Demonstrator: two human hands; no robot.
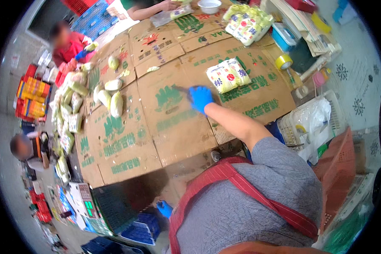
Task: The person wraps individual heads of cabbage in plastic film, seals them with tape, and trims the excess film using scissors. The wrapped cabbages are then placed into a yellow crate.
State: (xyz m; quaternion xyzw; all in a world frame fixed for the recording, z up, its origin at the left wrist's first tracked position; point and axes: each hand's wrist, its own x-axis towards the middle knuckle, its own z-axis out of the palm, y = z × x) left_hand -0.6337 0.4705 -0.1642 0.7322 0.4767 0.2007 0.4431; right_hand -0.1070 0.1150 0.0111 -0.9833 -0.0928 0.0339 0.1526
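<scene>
Over the cardboard-covered table point(165, 127) is my right hand point(201, 99), in a blue glove, with its fingers somewhat spread and nothing visible in it. Whether it touches the cardboard cannot be told. Just beyond it, up and to the right, lies a clear printed pack of pale yellow-green vegetables point(228, 75), probably napa cabbage hearts. My left hand point(164, 209), also blue-gloved, hangs low beside the red apron, below the table edge; its fingers are too small to read. Several loose cabbages point(116, 104) lie on the left part of the table.
More packs point(249, 27) stand at the far right, near a blue box point(283, 36) and a yellow tape roll point(284, 62). Cabbages are heaped point(66, 104) along the left edge. A white basket point(332, 117) adjoins the right side. Co-workers are at the far and left sides.
</scene>
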